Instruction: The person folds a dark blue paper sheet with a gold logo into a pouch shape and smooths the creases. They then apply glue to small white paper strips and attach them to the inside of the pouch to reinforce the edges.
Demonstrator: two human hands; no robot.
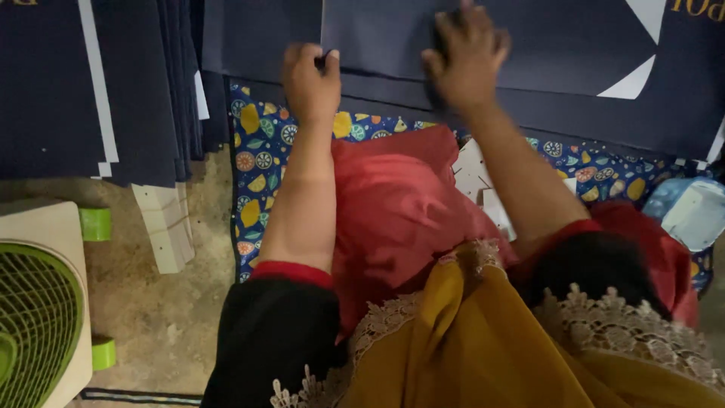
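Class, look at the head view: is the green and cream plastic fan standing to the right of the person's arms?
No: the green and cream plastic fan stands at the lower left, left of the left hand.

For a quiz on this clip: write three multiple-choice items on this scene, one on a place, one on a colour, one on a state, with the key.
1. Where is the fan?
A. lower left, on the floor
B. on the dark sheets
C. on the red cushion

2. What colour is the cushion between the forearms?
A. green
B. red
C. white

3. How does the right hand lie?
A. closed in a fist
B. lifted clear of everything
C. fingers spread, flat on the dark blue sheets

Key:
1 A, its green grille sits at the lower left edge on the bare floor.
2 B, it shows red above the fruit-patterned mat.
3 C, the fingers are splayed on the sheet, while the left hand is curled at the sheet's edge.
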